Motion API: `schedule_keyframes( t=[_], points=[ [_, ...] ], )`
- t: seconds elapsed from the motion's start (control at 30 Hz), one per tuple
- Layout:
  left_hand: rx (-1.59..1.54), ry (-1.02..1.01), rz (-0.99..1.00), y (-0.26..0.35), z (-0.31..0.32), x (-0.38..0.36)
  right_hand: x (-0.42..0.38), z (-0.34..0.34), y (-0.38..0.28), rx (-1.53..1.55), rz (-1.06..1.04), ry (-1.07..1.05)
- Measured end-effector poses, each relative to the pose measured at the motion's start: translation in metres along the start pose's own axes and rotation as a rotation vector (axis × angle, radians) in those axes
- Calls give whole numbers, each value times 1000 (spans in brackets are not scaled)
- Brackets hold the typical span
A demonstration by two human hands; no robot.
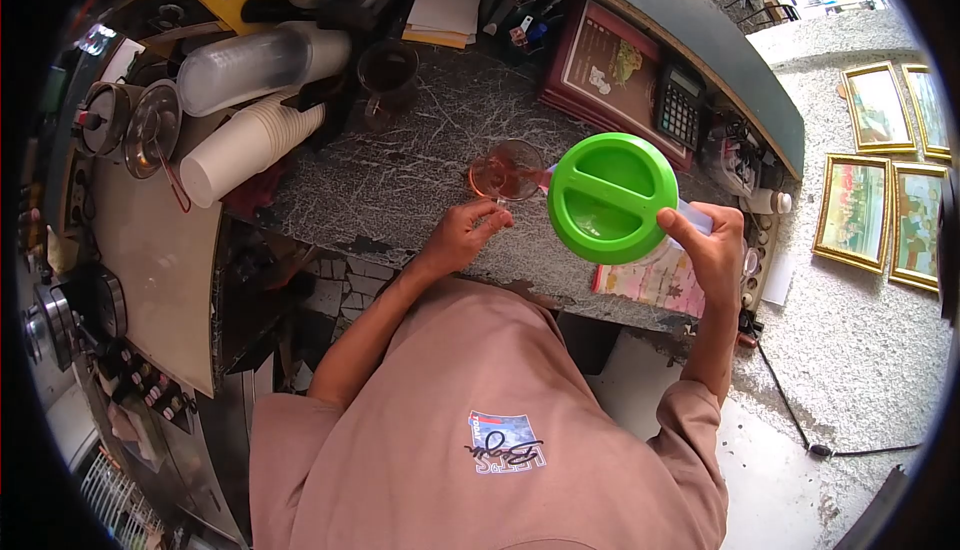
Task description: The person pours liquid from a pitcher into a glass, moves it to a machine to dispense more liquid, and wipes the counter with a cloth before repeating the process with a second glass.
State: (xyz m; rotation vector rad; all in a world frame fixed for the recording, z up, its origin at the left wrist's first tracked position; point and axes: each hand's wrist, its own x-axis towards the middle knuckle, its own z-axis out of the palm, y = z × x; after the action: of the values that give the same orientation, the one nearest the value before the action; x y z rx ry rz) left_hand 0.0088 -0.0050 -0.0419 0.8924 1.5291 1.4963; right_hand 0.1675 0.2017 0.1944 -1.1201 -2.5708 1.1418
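Observation:
My right hand [708, 250] is wrapped around the handle of a pitcher with a bright green lid [613, 195]. The pitcher tips to the left, its spout over a clear glass mug [507, 172]. Reddish liquid shows at the spout and inside the mug. My left hand [465, 238] is closed at the near side of the mug, fingers pinched on its small handle. The mug stands on the dark marbled counter [420, 175]. Most of the pitcher's body is hidden beneath its lid.
Stacked paper cups [245, 155] and clear plastic cups [245, 70] lie at the left. A dark mug [388, 75] stands behind. Maroon menu books [610, 60] and a calculator [680, 105] are at the back right. A pink patterned sheet [655, 282] lies under the pitcher.

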Motion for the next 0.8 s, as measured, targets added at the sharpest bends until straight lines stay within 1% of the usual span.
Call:
schedule_keyframes(
  t=[0.1, 0.53, 0.8],
  points=[
    [5, -27, -7, -1, -1, 0, 0, -1, 1, -16, -7, -7],
    [-14, -17, 20, -3, -2, 1, -3, -6, -1, -61, 1, -18],
    [-35, -31, -16, -5, -2, 1, -2, -6, -1, -85, 10, -43]
  ],
)
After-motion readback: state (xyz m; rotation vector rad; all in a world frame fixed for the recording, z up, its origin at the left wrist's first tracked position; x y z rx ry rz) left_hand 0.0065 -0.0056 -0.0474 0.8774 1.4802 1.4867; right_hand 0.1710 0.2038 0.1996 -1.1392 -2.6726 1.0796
